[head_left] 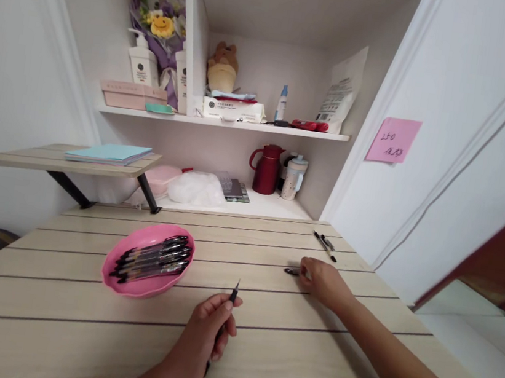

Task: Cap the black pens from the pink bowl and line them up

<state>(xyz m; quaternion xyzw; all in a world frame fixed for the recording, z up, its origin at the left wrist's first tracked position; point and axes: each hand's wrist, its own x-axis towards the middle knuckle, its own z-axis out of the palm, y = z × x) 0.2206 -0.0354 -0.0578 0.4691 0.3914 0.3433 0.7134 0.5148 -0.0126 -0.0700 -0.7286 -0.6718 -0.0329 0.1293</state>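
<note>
My left hand (209, 335) is closed around a black pen (234, 293), whose bare, uncapped tip points up and away from me. Farther right, my right hand (322, 280) reaches down to the table with its fingers pinched on a dark pen cap (292, 271); the fingers hide part of the cap. Behind that hand lies another black pen (325, 246), with a loose cap (328, 242) beside it. On the left, a pink bowl (113, 279) with a wavy rim holds several black pens (157, 257) lying side by side.
A small raised shelf (28, 156) on black legs carries blue paper (108, 153). Behind the slatted wooden table (121, 339) stand a red jug (267, 169), a cup (294, 177) and a white plastic bag (199, 189). A pink note (393, 140) is on the right wall.
</note>
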